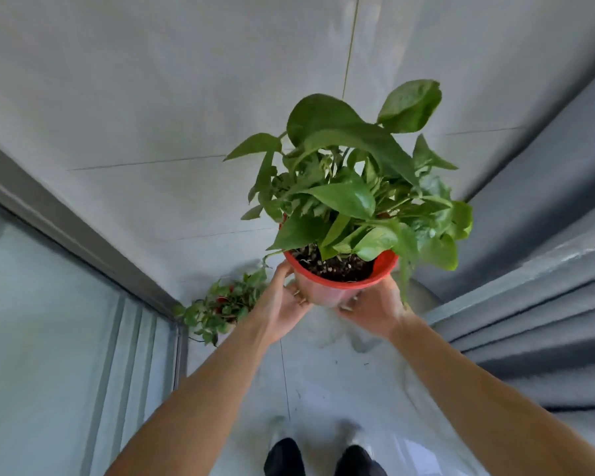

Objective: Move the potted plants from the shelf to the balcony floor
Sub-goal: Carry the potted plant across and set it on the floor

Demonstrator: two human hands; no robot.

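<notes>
A leafy green plant in a red pot [327, 292] hangs in the air in front of me, well above the pale tiled balcony floor [323, 372]. My left hand [282, 300] grips the pot's left side and my right hand [375, 307] cups its right side and underside. Both arms are stretched out. A second potted plant [220, 307] with smaller leaves stands on the floor in the far left corner, partly hidden behind my left hand. No shelf is in view.
A glass panel with a grey metal frame [83, 242] runs along the left. Grey curtains [547, 304] hang on the right. A grey tiled wall [152, 97] closes the far end. My two dark shoes [323, 458] stand on the tiles.
</notes>
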